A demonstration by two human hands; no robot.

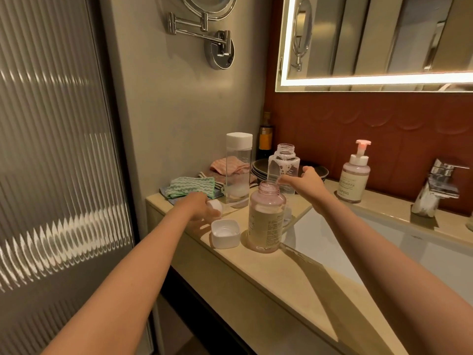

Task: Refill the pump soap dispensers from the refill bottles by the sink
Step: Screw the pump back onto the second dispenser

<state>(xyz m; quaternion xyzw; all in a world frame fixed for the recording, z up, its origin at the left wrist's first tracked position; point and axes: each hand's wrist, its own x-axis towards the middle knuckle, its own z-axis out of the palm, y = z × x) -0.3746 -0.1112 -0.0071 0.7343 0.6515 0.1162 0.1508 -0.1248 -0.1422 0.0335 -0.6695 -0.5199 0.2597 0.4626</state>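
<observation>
Uncapped pink dispenser [266, 221] stands near the tabletop [256, 272] edge, 1 open refill bottle [282, 162] just behind it. Left hand [197, 204] has its fingers curled round a small white cap [215, 206]. Right hand [307, 184] has fingers at the refill bottle's lower body, and I cannot tell if they have closed. Bottle looks nearly empty, so probably light, stiff and soap-slick; take it mid-body across 2 flat faces.

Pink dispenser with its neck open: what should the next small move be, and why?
Probably bring the white round piece, perhaps its top, held in the left hand over the pink dispenser and close it. Liquid appears to reach its shoulder, while the uncapped square bottle touched by the right hand looks nearly empty, only foam.
</observation>
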